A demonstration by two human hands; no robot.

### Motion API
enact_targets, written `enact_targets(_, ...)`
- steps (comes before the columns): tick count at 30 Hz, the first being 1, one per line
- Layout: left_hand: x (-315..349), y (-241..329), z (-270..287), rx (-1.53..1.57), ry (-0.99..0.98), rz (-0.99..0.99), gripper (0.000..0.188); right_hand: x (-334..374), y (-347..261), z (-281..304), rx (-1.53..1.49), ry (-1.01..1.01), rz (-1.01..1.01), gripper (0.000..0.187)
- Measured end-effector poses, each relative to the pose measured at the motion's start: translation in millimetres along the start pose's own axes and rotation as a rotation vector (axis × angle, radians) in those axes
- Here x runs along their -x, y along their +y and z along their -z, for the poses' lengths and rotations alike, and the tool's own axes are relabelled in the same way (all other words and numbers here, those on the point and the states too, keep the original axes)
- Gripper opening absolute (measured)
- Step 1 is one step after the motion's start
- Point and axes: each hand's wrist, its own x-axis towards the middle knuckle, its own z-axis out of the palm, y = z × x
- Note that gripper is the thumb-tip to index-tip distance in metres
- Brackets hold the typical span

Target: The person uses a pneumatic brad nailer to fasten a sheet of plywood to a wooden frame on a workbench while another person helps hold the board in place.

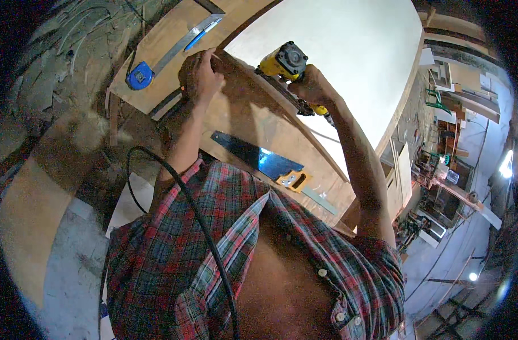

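My right hand [314,86] grips a yellow and black nail gun [287,61], held over the near edge of a large white panel [349,62]. Along that edge runs a dark wooden strip [270,90]. At the strip's left end is my left hand [207,79], fingers curled in; whatever they hold, if anything, is hidden. Between my chest and the panel, a handsaw [259,156] with an orange and black handle lies on the brown board [236,116]. A thin greenish metal strip [320,201] lies by the saw's handle.
Beyond my left hand lie a blue tape measure [140,76], a metal square [185,48] and a blue pen [203,35]. A black hose [196,209] runs across my shirt. Stacked boards and tools [440,175] stand at the right, near a wall.
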Motion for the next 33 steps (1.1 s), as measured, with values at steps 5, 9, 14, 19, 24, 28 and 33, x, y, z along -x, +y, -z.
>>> enact_targets(5, 1.0, 6.1, 4.1, 0.008, -0.005, -0.008, 0.059, 4.2, -7.9, -0.6, 0.046, 0.029, -0.009, 0.033)
enact_targets(9, -2.3, -6.1, -4.0, 0.010, 0.037, -0.074, 0.057, 1.1, 13.6, -10.2, 0.079, 0.074, 0.103, 0.033)
enact_targets(14, -0.7, -2.2, -14.1, -0.065, 0.115, 0.009, 0.040, 22.8, 29.0, -7.8, 0.064, 0.067, -0.007, 0.034)
enact_targets(19, -5.3, -3.5, -13.0, -0.220, 0.111, -0.047, 0.033, 23.4, 45.5, -12.4, -0.029, 0.089, 0.021, 0.036)
enact_targets(24, -2.4, -2.8, -14.9, -0.117, 0.144, -0.034, 0.034, 18.5, 53.3, -16.7, -0.079, 0.077, 0.055, 0.035)
enact_targets(28, -0.7, -5.5, -16.3, -0.201, 0.086, -0.021, 0.034, 15.7, 47.6, -11.5, 0.114, 0.034, -0.041, 0.032)
enact_targets(33, -1.0, -14.9, -26.5, -0.212, 0.131, -0.081, 0.037, 48.6, 72.0, -19.8, 0.087, 0.053, -0.053, 0.031)
